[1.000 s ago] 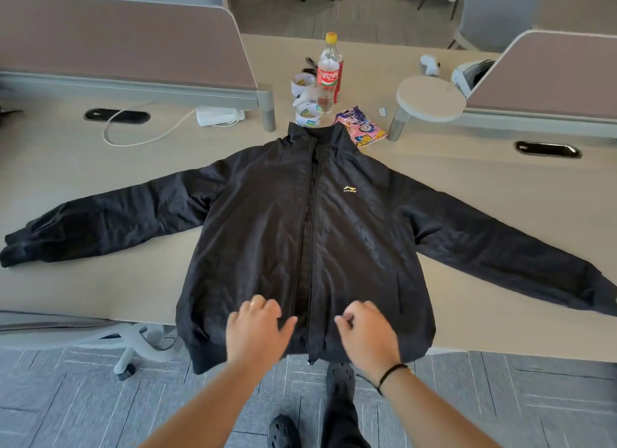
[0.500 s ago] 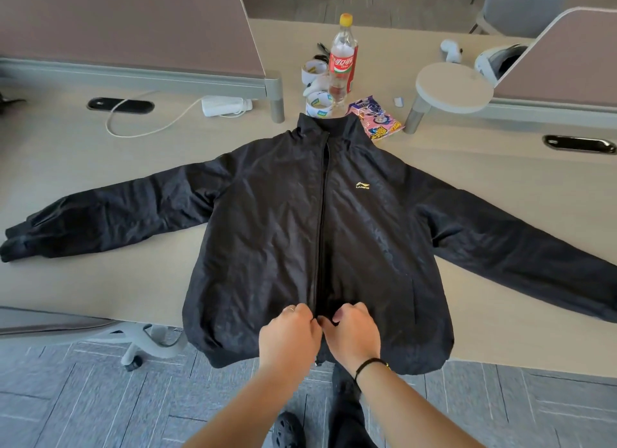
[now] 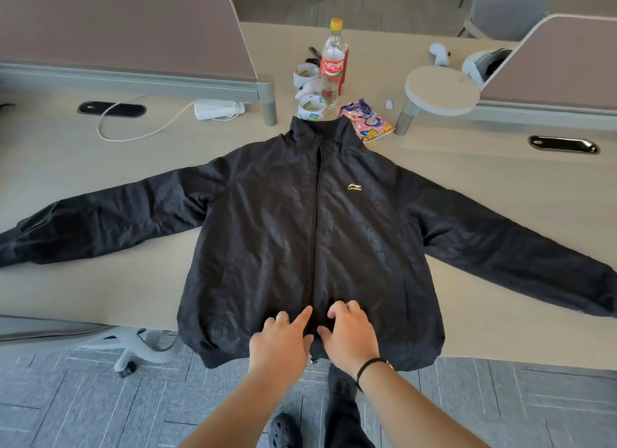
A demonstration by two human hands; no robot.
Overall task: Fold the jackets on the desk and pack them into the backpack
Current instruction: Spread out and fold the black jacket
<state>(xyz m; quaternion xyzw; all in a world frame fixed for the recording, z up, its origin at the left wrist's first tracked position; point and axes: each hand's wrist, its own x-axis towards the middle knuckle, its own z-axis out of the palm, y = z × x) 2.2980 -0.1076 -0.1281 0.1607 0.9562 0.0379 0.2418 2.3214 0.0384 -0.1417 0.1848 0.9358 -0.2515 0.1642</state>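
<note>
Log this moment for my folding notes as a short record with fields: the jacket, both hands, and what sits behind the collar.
jacket: black jacket lies front up on the desk, sleeves spread, hem hanging over the near edge
left hand: left hand rests on the hem beside the zipper, forefinger straight
right hand: right hand touches the hem, fingers bent
behind collar: bottle, tape rolls, snack packet
backpack: not in view

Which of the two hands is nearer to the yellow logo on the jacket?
Right. The right hand lies below the yellow logo, on its side of the zipper; the left hand lies across the zipper.
</note>
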